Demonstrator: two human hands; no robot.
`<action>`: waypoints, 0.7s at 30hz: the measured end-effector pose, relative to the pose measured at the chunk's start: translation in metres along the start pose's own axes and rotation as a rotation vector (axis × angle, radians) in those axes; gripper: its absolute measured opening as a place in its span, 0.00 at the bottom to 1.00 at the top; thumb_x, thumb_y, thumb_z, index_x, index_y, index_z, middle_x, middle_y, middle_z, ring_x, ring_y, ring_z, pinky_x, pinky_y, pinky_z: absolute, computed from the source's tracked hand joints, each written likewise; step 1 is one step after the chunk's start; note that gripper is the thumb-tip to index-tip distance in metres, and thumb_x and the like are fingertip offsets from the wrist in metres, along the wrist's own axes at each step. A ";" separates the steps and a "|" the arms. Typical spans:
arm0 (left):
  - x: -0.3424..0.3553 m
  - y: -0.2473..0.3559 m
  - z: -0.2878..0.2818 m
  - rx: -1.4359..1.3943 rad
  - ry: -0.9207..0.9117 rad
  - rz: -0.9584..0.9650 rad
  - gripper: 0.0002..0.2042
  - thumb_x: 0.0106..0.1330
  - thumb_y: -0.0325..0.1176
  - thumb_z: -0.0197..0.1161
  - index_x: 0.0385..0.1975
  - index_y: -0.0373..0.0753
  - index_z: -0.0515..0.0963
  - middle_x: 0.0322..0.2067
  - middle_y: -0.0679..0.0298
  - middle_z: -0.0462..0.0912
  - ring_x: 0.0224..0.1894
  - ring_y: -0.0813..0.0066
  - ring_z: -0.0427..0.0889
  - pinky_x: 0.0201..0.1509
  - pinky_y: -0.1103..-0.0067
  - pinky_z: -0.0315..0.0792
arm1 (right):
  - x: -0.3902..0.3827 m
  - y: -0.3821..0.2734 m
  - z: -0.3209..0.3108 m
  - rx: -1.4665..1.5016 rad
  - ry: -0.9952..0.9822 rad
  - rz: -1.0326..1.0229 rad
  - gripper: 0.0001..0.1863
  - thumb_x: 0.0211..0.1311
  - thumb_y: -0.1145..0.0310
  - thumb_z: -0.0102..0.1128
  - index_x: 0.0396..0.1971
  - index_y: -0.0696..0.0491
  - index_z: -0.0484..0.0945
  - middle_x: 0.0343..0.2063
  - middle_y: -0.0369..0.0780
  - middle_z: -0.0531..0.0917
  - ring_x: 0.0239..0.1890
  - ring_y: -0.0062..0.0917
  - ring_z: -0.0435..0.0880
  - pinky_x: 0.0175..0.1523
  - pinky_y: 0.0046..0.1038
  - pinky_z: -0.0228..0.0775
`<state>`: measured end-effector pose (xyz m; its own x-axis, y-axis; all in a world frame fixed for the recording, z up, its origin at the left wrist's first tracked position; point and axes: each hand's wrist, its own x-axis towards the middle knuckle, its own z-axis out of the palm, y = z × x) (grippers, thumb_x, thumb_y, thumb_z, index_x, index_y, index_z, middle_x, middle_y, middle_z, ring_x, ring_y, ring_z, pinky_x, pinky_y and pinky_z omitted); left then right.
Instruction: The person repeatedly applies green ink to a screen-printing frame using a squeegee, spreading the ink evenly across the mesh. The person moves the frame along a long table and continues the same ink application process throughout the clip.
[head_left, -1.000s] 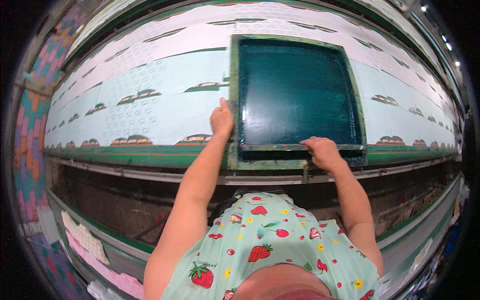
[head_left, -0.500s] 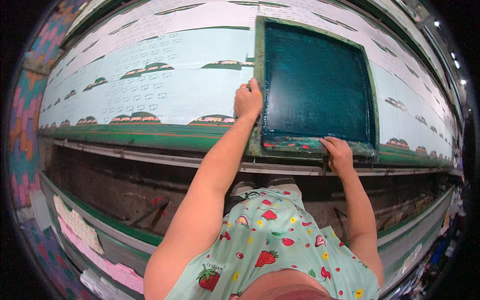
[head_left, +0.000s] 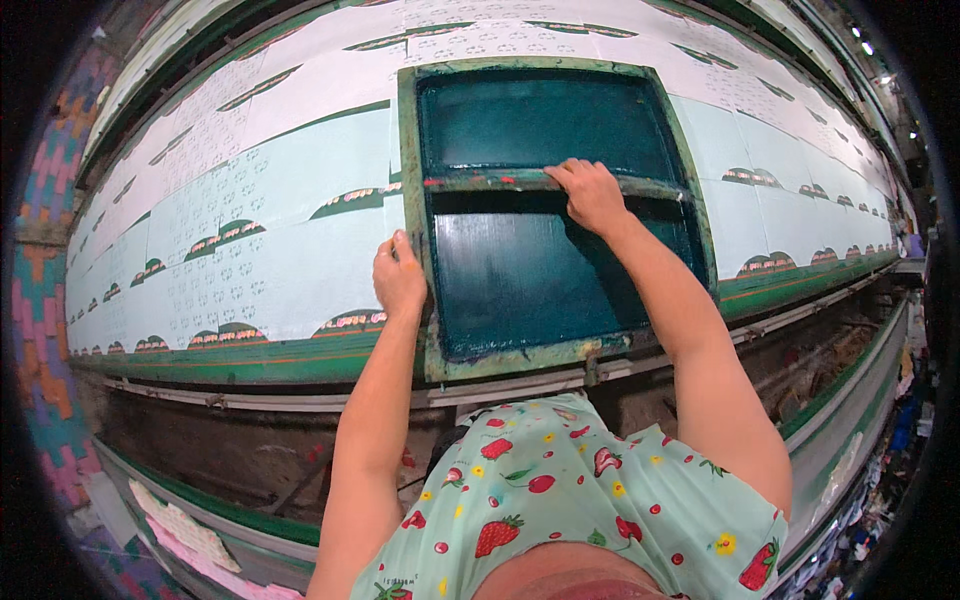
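Observation:
A screen-printing frame [head_left: 410, 130] with a worn green rim lies flat on pale fabric. Dark teal ink coats its mesh [head_left: 520, 285]. My left hand [head_left: 400, 278] is closed at the frame's left rail, thumb upward; its fingertips are partly hidden. Across the middle of the mesh stretches a squeegee [head_left: 480, 182], a long bar stained green and red. My right hand [head_left: 594, 197] grips the bar right of its centre, fingers over the top. The blade's lower edge is out of sight.
Pale fabric panels [head_left: 320, 155] with dark green arched prints cover the long table on both sides of the frame. A metal rail [head_left: 480, 394] runs along the table's near edge. Behind me, pink and cream cloth [head_left: 185, 535] hangs on another table's edge.
My right hand has pushed the squeegee from the frame's near end to about its middle. My left hand stays at the left rail. The whole view has shifted, with the frame now further left.

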<state>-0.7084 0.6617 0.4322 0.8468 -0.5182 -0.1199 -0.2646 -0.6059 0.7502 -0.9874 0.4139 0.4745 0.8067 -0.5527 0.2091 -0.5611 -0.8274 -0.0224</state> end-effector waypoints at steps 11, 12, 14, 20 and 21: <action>-0.007 0.012 -0.003 -0.049 0.084 -0.089 0.26 0.85 0.50 0.57 0.54 0.28 0.85 0.49 0.42 0.90 0.52 0.48 0.88 0.60 0.60 0.78 | 0.161 0.113 0.051 -0.026 0.007 -0.006 0.25 0.58 0.74 0.69 0.58 0.42 0.86 0.48 0.41 0.87 0.52 0.40 0.89 0.55 0.44 0.79; -0.007 0.013 -0.004 -0.037 0.092 -0.104 0.26 0.85 0.50 0.57 0.54 0.28 0.85 0.49 0.43 0.90 0.52 0.48 0.88 0.59 0.60 0.78 | 0.170 0.119 0.050 -0.022 0.006 -0.017 0.25 0.59 0.74 0.69 0.58 0.42 0.85 0.48 0.41 0.87 0.53 0.40 0.89 0.55 0.44 0.79; -0.005 0.002 0.000 -0.021 0.121 -0.103 0.26 0.84 0.50 0.58 0.54 0.27 0.85 0.49 0.43 0.90 0.52 0.49 0.88 0.59 0.61 0.79 | 0.188 0.124 0.044 0.024 -0.026 -0.015 0.25 0.61 0.75 0.67 0.59 0.42 0.86 0.49 0.42 0.89 0.53 0.42 0.90 0.57 0.46 0.82; -0.007 -0.001 0.002 -0.036 0.152 -0.084 0.24 0.85 0.48 0.59 0.51 0.26 0.85 0.45 0.46 0.89 0.47 0.54 0.86 0.55 0.63 0.78 | 0.204 0.134 0.040 0.038 0.013 0.018 0.24 0.62 0.76 0.65 0.58 0.42 0.86 0.50 0.43 0.90 0.52 0.46 0.90 0.56 0.49 0.84; -0.007 -0.002 0.004 -0.036 0.166 -0.061 0.24 0.86 0.48 0.58 0.49 0.26 0.85 0.41 0.49 0.89 0.43 0.59 0.84 0.52 0.65 0.77 | 0.206 0.138 0.041 0.040 0.001 0.011 0.25 0.61 0.77 0.66 0.59 0.42 0.86 0.50 0.42 0.90 0.53 0.46 0.90 0.56 0.49 0.84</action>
<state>-0.7153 0.6643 0.4291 0.9259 -0.3731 -0.0591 -0.1965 -0.6094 0.7681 -0.8907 0.1816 0.4741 0.8003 -0.5616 0.2100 -0.5620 -0.8247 -0.0633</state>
